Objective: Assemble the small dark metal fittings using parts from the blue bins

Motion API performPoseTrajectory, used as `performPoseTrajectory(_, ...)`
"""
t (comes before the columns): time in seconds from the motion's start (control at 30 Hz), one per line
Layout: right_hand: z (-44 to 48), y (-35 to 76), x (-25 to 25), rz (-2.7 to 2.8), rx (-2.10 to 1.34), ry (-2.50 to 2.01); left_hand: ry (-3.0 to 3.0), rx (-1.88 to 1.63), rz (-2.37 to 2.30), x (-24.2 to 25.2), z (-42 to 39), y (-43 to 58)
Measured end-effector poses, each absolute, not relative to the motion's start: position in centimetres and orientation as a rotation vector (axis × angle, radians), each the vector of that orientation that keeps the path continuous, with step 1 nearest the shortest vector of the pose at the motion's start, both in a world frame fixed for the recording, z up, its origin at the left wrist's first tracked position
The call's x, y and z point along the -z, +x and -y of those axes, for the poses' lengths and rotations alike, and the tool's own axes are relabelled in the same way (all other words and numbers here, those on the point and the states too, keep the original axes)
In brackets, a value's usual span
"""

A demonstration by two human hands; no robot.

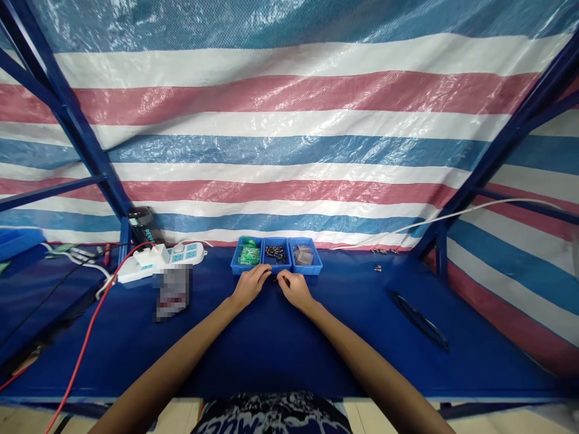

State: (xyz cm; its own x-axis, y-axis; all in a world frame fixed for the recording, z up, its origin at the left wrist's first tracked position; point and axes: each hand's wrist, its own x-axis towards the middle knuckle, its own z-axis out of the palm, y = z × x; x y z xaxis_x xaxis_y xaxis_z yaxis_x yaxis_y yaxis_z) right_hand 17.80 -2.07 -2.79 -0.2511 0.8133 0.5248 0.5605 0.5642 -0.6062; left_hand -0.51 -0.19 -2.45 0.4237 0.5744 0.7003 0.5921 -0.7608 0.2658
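Note:
Just in front of three joined blue bins, my left hand [251,284] and my right hand [295,289] face each other a short gap apart. The fingers of both are curled into a pinch. Something small and dark shows near the fingertips, too tiny to name. The middle bin [277,269], closest to my fingers, holds many small dark and brassy metal parts [275,253]. Green pieces [248,254] fill the left bin [233,265]. Inside the right bin [307,270] lie small clear plastic bags or pieces [303,255].
White power strips [185,254] with a red cable [93,325] stand at the left, beside a black container [145,226] and a blurred-out item [172,292]. Dark glasses [420,320] lie on the blue table [280,355] at right. Small metal parts [384,251] sit behind them. Striped sheeting [289,144] hangs behind.

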Motion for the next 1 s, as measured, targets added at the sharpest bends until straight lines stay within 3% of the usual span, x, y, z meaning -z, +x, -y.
performPoseTrajectory(1.0, 2.33, 17.89, 2.37, 1.972, -0.423, -1.126, -2.624, 1.372, 1.094, 2.44, 0.29, -0.66)
